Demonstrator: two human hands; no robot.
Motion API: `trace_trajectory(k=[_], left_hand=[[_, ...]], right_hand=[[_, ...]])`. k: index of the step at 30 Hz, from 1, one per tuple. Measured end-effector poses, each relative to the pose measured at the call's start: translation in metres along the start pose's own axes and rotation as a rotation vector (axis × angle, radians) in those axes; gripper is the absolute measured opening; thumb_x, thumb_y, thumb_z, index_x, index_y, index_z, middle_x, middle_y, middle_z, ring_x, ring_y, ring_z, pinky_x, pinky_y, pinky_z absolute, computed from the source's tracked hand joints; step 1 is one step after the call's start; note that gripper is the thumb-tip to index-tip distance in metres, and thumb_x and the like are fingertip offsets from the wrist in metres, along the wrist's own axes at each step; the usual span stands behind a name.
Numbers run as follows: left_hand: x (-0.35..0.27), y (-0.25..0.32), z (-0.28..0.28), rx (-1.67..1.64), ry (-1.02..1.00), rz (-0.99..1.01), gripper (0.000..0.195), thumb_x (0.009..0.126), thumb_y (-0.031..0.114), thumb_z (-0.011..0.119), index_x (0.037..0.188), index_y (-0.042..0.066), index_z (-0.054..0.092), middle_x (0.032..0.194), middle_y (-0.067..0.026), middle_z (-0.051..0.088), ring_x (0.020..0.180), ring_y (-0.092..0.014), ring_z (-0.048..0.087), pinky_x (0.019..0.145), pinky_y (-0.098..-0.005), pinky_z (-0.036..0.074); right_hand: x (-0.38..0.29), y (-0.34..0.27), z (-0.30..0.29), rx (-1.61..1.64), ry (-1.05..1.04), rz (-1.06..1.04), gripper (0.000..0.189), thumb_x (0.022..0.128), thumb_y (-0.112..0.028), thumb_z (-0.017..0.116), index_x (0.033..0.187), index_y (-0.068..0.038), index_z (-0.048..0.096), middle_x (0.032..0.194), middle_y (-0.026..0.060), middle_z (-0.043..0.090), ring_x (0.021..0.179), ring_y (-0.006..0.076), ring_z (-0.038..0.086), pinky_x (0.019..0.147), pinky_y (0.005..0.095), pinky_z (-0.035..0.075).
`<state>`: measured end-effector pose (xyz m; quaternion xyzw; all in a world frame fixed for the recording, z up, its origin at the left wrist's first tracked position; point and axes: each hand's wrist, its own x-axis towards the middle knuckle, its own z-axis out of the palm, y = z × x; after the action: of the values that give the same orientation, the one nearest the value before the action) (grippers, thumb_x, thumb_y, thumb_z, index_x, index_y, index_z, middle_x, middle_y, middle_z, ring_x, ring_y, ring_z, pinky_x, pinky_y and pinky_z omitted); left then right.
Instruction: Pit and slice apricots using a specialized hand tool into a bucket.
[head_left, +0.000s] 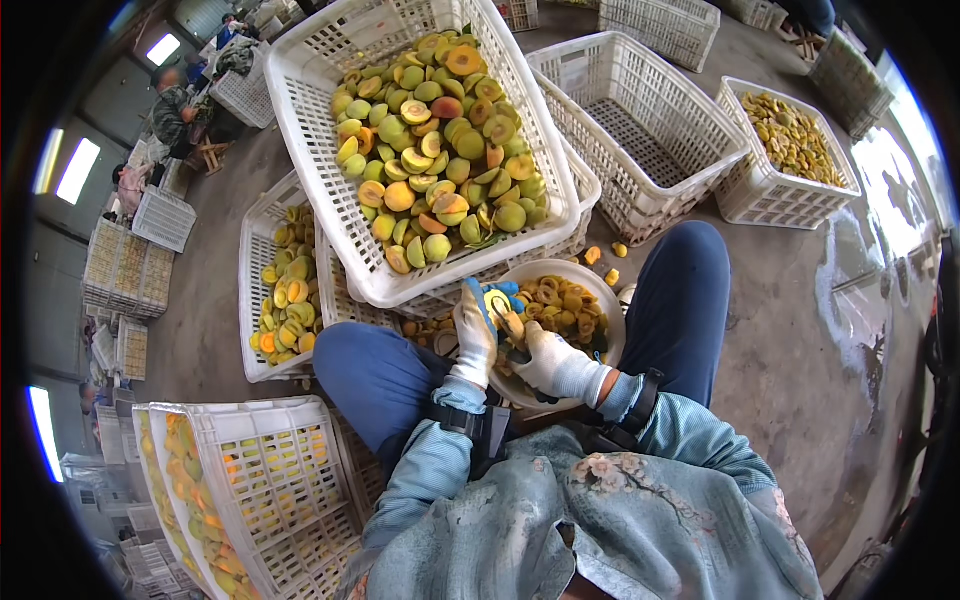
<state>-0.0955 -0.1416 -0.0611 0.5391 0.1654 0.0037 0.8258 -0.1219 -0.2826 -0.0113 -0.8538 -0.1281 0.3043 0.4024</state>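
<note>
My left hand (476, 330), in a white knit glove with blue-coated fingers, holds a halved yellow-green stone fruit (496, 302), cut face up. In my right hand (559, 364), also gloved, is a small pitting tool (512, 327) whose tip is at the fruit; its exact shape is partly hidden by my fingers. Both hands are over a round white basin (617, 322) between my knees. Orange-brown fruit scraps and pits (562, 296) lie in it. Just beyond, a tilted white plastic crate (551, 214) holds many halved fruits (442, 150).
A crate of fruit halves (289, 300) stands left, with stacked filled crates (277, 480) beside my left knee. An empty crate (637, 120) and one of yellow pieces (795, 142) stand ahead right. Scraps (592, 255) lie on the floor. A person (172, 112) sits far left.
</note>
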Motion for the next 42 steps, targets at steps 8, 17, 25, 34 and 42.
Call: trace_trajectory(k=[8, 17, 25, 34, 42], left_hand=[[0.002, 0.006, 0.007, 0.101, -0.04, 0.018, 0.066, 0.092, 0.056, 0.032, 0.088, -0.004, 0.06, 0.079, -0.0125, 0.065, 0.063, -0.017, 0.06, 0.06, -0.0274, 0.05], [-0.001, 0.011, 0.002, 0.133, -0.148, -0.079, 0.06, 0.095, 0.047, 0.036, 0.087, -0.007, 0.06, 0.076, -0.0128, 0.065, 0.063, -0.018, 0.061, 0.062, -0.0293, 0.051], [0.012, 0.022, -0.005, 0.54, -0.472, -0.105, 0.042, 0.093, 0.036, 0.043, 0.087, -0.001, 0.062, 0.073, -0.0095, 0.065, 0.059, -0.013, 0.061, 0.055, -0.0249, 0.05], [0.012, 0.028, -0.017, 0.739, -1.004, 0.231, 0.033, 0.084, 0.039, 0.056, 0.088, 0.007, 0.063, 0.084, -0.0097, 0.064, 0.079, -0.029, 0.061, 0.072, -0.0342, 0.048], [0.013, 0.01, -0.005, 0.046, -0.32, -0.336, 0.06, 0.088, 0.054, 0.047, 0.091, -0.004, 0.063, 0.08, -0.0141, 0.066, 0.063, -0.017, 0.063, 0.06, -0.0252, 0.053]], right_hand=[[-0.004, -0.006, -0.001, 0.116, 0.013, 0.035, 0.039, 0.082, -0.029, 0.059, 0.103, 0.004, 0.05, 0.093, 0.0259, 0.061, 0.088, 0.0363, 0.061, 0.075, 0.0402, 0.048], [-0.001, 0.011, -0.006, -0.002, -0.046, 0.005, 0.049, 0.078, -0.032, 0.064, 0.107, 0.004, 0.049, 0.091, 0.0244, 0.062, 0.087, 0.0339, 0.062, 0.076, 0.0371, 0.049], [0.01, 0.044, 0.014, 0.161, -0.18, -0.147, 0.039, 0.077, -0.024, 0.061, 0.104, 0.003, 0.052, 0.091, 0.0238, 0.061, 0.09, 0.0329, 0.062, 0.074, 0.0366, 0.049], [-0.002, 0.047, 0.01, -0.086, -0.152, -0.258, 0.037, 0.077, -0.021, 0.061, 0.104, 0.002, 0.052, 0.087, 0.0217, 0.062, 0.085, 0.0327, 0.061, 0.073, 0.038, 0.047], [0.041, 0.094, 0.027, 0.963, -0.648, 0.108, 0.014, 0.082, -0.014, 0.061, 0.089, -0.002, 0.061, 0.065, 0.0038, 0.058, 0.057, 0.0138, 0.057, 0.051, 0.0259, 0.043]])
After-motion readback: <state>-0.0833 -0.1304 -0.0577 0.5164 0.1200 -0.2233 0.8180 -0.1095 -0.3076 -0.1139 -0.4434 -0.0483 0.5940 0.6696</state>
